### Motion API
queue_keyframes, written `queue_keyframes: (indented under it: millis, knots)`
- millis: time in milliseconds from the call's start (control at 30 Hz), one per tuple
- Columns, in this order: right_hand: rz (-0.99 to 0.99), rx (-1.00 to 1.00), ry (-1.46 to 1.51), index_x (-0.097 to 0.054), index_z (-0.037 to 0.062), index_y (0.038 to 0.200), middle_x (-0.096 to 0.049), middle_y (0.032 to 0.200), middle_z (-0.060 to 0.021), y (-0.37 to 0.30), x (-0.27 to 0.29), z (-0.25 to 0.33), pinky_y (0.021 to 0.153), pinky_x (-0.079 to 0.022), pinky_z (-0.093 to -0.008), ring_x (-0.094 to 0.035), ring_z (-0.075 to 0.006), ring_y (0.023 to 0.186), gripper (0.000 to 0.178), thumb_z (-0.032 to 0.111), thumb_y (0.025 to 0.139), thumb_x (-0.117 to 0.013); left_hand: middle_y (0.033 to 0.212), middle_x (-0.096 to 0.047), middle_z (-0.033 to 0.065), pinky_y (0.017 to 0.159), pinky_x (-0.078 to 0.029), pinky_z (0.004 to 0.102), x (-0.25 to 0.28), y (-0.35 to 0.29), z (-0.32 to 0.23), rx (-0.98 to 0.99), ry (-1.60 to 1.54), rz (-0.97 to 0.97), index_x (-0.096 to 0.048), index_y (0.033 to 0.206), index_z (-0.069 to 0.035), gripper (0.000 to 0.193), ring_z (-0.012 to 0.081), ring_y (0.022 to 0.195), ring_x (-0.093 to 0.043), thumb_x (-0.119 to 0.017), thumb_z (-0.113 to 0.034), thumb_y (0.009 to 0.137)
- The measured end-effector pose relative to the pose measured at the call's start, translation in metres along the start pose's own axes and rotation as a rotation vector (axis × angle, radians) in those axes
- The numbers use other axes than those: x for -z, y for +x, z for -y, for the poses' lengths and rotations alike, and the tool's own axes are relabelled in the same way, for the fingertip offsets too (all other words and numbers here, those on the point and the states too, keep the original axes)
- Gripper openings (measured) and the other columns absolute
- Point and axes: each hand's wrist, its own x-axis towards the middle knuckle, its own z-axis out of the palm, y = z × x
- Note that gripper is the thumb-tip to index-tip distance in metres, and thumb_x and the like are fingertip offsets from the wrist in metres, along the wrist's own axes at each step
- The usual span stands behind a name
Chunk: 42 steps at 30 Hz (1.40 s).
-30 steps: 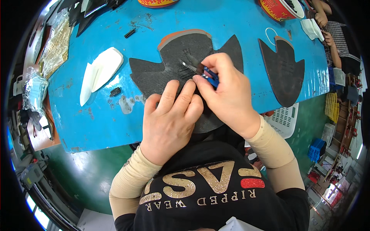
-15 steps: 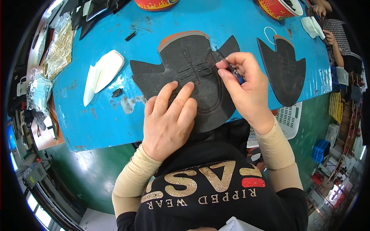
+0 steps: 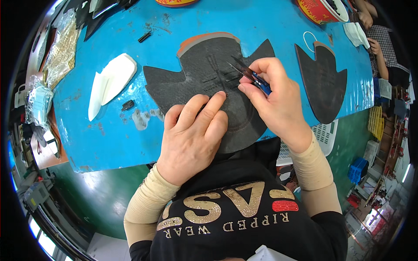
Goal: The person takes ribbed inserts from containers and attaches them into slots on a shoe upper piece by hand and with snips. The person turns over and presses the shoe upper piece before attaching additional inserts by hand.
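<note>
Two bare hands work over a dark, winged shoe-upper piece (image 3: 204, 82) that lies flat near the middle of the blue table (image 3: 104, 135), its lower lobe hanging over the near edge. Toward the table's left edge lies a white foam piece (image 3: 111, 80), with a small black scrap (image 3: 127, 105) just beside it, nearer the upper. The left hand (image 3: 191, 135) rests palm down on the lower part of the upper, fingers spread flat and gripping nothing. The right hand (image 3: 274, 98) is closed around small blue-handled snips (image 3: 252, 76), whose blades touch the upper's centre. Toward the right edge lies a second dark upper piece (image 3: 324, 85), well apart from the hands. A red bowl (image 3: 315, 11) sits at the far right corner.
</note>
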Motion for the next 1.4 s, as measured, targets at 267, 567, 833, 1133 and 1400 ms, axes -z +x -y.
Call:
queue_keyframes:
  millis: [267,567,833,1133,1400]
  knots:
    - [-0.05,0.058,-0.011,-0.051,0.0055,0.102,-0.066,0.083,-0.0083,-0.005,-0.004,-0.005,0.063,-0.051,-0.0336,-0.066,-0.0247,0.074,0.03,0.006,0.079,-0.07,0.125,-0.058,0.0052,0.088,-0.037,0.0361,0.001,0.0,-0.001,0.007,-0.026,-0.01,-0.055,0.091,-0.008,0.023,0.0223,0.108,-0.053,-0.063,-0.004,0.07]
    - [-0.216,0.034,0.381,-0.05,0.0035,0.102,-0.062,0.085,-0.0078,-0.017,-0.009,-0.013,0.062,-0.05,-0.0289,-0.066,-0.0204,0.072,0.033,-0.001,0.077,-0.071,0.126,-0.058,0.0047,0.088,-0.036,0.0363,0.002,0.0,-0.001,0.016,-0.023,-0.006,-0.056,0.09,-0.008,0.022,0.0221,0.108,-0.053,-0.063,-0.005,0.069]
    - [-0.192,0.117,0.002,-0.051,0.0042,0.101,-0.061,0.084,-0.0084,-0.014,-0.017,-0.008,0.061,-0.05,-0.0335,-0.065,-0.025,0.072,0.034,-0.006,0.073,-0.068,0.125,-0.059,0.0046,0.088,-0.037,0.0363,0.001,0.0,-0.001,0.009,-0.027,-0.02,-0.056,0.089,-0.008,0.022,0.0221,0.107,-0.053,-0.063,-0.004,0.069]
    - [-0.172,0.134,-0.042,-0.051,0.0044,0.1,-0.063,0.084,-0.0077,-0.012,-0.017,-0.002,0.062,-0.05,-0.0336,-0.065,-0.0235,0.074,0.035,-0.009,0.071,-0.067,0.125,-0.059,0.0049,0.088,-0.037,0.0367,0.002,-0.002,-0.001,0.001,-0.011,-0.017,-0.056,0.089,-0.008,0.022,0.0226,0.108,-0.053,-0.063,-0.004,0.069]
    - [-0.189,0.144,-0.094,-0.051,0.0047,0.099,-0.063,0.081,-0.0076,-0.009,-0.018,-0.001,0.062,-0.05,-0.0344,-0.065,-0.0238,0.074,0.032,-0.008,0.073,-0.066,0.124,-0.058,0.0057,0.082,-0.038,0.0327,0.001,0.015,-0.008,-0.06,0.13,0.02,-0.057,0.092,-0.011,0.017,0.0193,0.108,-0.05,-0.058,-0.015,0.076]
